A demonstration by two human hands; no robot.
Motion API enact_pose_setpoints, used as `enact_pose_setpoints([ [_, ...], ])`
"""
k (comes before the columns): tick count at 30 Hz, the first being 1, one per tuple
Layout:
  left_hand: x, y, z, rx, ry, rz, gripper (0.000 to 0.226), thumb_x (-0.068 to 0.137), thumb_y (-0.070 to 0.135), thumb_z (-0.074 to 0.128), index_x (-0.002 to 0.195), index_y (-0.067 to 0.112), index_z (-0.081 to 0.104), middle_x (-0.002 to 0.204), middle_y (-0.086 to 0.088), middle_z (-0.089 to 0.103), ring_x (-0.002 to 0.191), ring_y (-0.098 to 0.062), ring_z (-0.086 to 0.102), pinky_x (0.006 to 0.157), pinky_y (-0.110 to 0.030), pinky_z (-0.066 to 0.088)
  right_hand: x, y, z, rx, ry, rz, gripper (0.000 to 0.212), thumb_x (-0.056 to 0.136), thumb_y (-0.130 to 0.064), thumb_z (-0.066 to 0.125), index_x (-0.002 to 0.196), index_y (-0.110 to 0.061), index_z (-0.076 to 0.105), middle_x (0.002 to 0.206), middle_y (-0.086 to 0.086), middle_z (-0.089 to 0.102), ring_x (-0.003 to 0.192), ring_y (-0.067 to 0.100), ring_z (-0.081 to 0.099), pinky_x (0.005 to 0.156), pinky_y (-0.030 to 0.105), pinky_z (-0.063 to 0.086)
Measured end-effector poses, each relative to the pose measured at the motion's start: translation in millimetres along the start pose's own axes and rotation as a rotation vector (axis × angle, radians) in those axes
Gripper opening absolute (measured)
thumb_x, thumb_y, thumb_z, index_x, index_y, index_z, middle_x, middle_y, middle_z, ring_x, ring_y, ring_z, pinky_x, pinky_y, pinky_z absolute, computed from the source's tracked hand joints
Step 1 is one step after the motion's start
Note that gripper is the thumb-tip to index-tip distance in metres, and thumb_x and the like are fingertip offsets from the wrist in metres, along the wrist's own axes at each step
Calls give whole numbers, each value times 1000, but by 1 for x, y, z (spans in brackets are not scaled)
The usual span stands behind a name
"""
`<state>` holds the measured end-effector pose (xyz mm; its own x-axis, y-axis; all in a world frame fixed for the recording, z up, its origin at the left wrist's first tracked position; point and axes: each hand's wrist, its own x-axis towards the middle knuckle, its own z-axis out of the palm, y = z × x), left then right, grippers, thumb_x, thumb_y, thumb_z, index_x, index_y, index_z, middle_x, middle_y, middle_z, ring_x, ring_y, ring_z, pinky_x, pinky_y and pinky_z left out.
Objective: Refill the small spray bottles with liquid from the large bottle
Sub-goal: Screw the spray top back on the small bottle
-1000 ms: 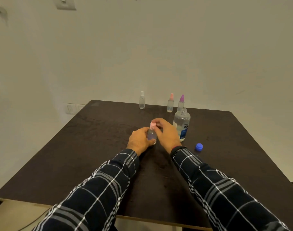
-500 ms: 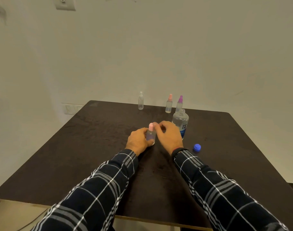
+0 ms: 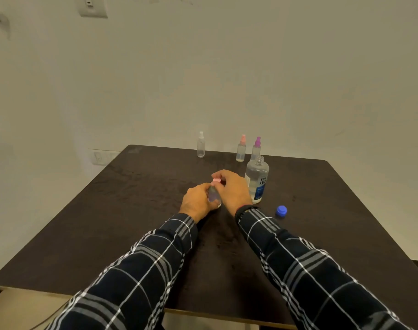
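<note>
My left hand [image 3: 197, 202] has its grip wrapped around the body of a small spray bottle [image 3: 212, 192] standing mid-table, and my right hand [image 3: 231, 189] has its fingers pinched on the pink cap [image 3: 216, 181] on top. Just to the right stands the large bottle [image 3: 256, 181], upright, its neck open, clear liquid inside, close behind my right knuckles. Its blue cap [image 3: 281, 210] lies loose on the dark table [image 3: 131, 210], near my right wrist. Along the far edge there are three more small sprayers: a white-topped one [image 3: 200, 145] off to the left, well apart from the rest, then a pink-topped one [image 3: 241, 148] and a purple-topped one [image 3: 256, 148] side by side, the purple one partly behind the big bottle's neck. My fingers cover most of the held bottle, so I can't make out its fill level. Plaid sleeves [image 3: 141, 270] run out of the bottom edge.
</note>
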<state>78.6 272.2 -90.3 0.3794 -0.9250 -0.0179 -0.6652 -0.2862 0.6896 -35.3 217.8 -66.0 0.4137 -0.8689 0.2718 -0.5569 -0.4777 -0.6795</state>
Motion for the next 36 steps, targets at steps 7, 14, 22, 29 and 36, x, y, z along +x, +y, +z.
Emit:
enact_pose_setpoints([
  [7,6,-2,-1,13,-22,49,58,84,33,79,136,21,56,122,-2,68,111,-20,64,103,-42,50,-28,18,-25,-25,668,-31,62,83,-48,73,133,-20,47,125,1,52,112,18,51,90,39,50],
  [14,31,-2,-5,131,-33,126,60,78,40,83,132,22,61,118,0,70,105,-18,66,97,-36,52,-14,59,-29,420,360,300,90,73,-32,86,147,-19,35,142,5,51,129,21,52,106,34,44],
  [22,100,6,-8,148,-16,160,58,79,35,84,130,18,63,123,-6,70,112,-27,66,101,-42,51,2,67,-24,368,320,320,60,84,-21,78,136,-21,47,132,0,61,122,18,57,102,30,45],
  [29,166,8,2,48,46,142,58,81,30,82,131,13,58,121,-8,68,111,-28,63,100,-42,50,11,73,-16,320,328,321,64,86,-26,75,141,-28,41,138,-6,55,128,13,52,109,36,43],
  [36,212,11,13,-50,105,138,57,80,30,83,126,11,57,122,-10,67,112,-29,64,99,-42,51,11,79,-13,278,335,277,61,87,-28,74,139,-31,41,136,-11,55,124,8,53,107,33,44],
])
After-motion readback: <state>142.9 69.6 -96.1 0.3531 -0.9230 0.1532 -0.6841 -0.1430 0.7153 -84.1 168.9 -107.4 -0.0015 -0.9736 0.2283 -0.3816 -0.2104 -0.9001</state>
